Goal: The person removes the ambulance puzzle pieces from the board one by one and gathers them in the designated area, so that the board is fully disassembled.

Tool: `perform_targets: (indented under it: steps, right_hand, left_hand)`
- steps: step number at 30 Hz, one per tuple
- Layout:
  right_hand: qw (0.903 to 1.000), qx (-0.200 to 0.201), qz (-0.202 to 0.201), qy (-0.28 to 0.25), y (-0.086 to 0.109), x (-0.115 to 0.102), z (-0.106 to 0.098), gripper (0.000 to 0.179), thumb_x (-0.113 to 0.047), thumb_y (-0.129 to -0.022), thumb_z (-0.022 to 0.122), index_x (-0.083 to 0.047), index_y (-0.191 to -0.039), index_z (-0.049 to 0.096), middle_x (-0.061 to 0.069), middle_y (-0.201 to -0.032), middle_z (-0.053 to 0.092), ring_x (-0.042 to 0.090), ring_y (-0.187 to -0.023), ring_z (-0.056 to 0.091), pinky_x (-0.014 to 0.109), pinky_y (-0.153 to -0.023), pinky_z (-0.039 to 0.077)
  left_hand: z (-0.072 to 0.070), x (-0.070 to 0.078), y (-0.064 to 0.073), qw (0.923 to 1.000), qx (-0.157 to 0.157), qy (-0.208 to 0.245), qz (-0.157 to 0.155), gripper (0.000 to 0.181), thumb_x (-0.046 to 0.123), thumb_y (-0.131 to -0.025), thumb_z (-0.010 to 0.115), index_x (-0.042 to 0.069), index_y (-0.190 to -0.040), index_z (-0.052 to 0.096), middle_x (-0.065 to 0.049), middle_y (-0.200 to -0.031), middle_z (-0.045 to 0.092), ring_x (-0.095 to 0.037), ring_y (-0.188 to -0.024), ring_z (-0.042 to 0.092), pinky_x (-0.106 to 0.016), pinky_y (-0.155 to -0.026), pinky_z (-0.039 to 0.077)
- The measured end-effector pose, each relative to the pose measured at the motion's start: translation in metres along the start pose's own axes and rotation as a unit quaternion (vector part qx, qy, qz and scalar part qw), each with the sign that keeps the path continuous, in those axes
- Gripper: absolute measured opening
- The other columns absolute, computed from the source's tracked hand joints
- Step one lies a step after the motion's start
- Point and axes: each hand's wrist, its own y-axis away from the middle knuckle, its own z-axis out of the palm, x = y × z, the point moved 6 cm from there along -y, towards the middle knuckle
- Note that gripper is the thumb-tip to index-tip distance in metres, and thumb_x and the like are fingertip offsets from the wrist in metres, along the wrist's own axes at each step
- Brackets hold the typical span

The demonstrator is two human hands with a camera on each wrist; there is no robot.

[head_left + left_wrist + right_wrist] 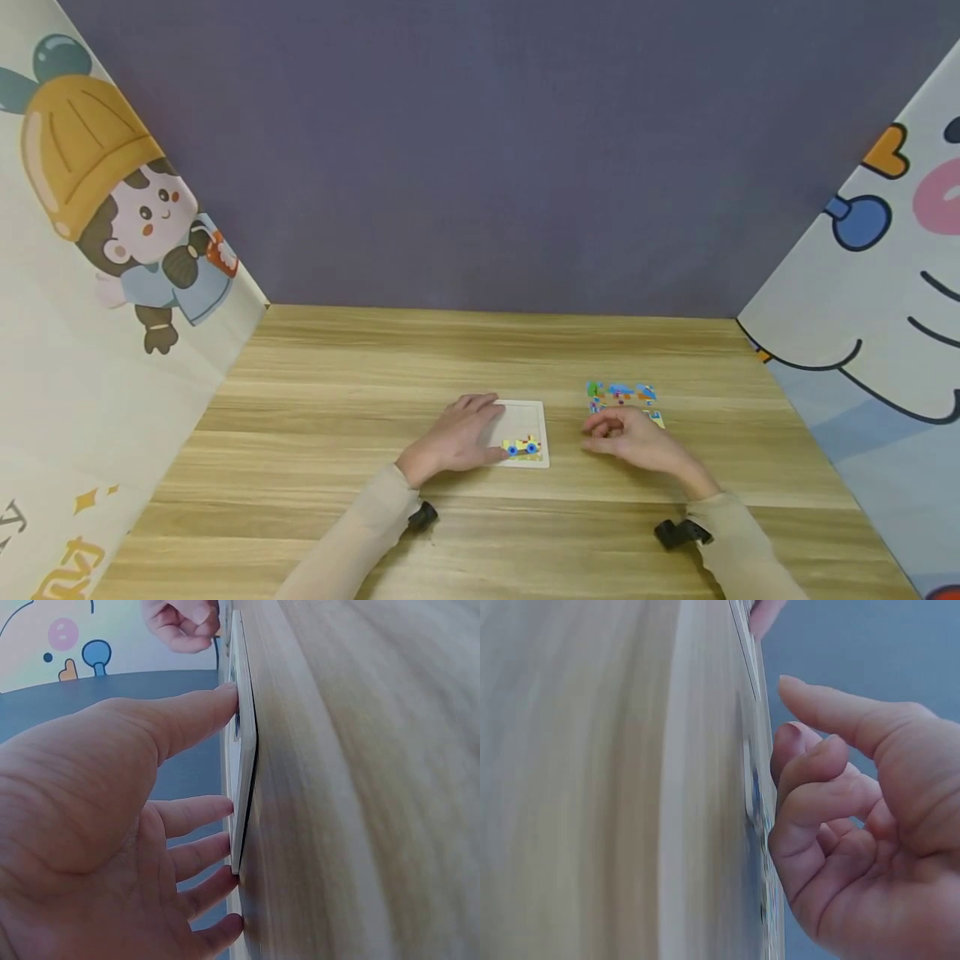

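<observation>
A white jigsaw tray [545, 429] lies flat on the wooden table. Joined puzzle pieces [522, 448] showing a yellow vehicle with blue wheels fill part of its lower edge. My left hand [459, 437] rests across the tray's left side with fingers spread; in the left wrist view its thumb [199, 712] touches the tray's face and fingertips touch its edge. To the right of the tray, my right hand [633, 437] hovers beside several loose colourful puzzle pieces [621, 390], hiding part of them. Its fingers [817, 802] are loosely bent, the thumb apart from them, nothing visible between.
The wooden table [360, 358] runs back to a dark grey-blue wall panel [480, 167]. White side panels with cartoon figures [157, 217] stand left and right. Each wrist carries a small black camera [682, 533].
</observation>
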Motion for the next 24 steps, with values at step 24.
perform_targets:
  steps: [24]
  right_hand:
    - [0.9972,-0.049,-0.056,0.000,-0.044,-0.043,0.067,0.023,-0.020,-0.094,0.082,-0.005,-0.109,0.077,0.002,-0.088,0.072,0.006,-0.069,0.060,0.019,-0.058,0.049]
  left_hand:
    - [0.000,0.001,-0.001,0.9998,0.009,0.018,0.007,0.075,0.045,-0.097,0.073,0.008,-0.158,0.050,-0.015,-0.172,0.037,-0.038,-0.157,0.034,-0.062,-0.130,0.028]
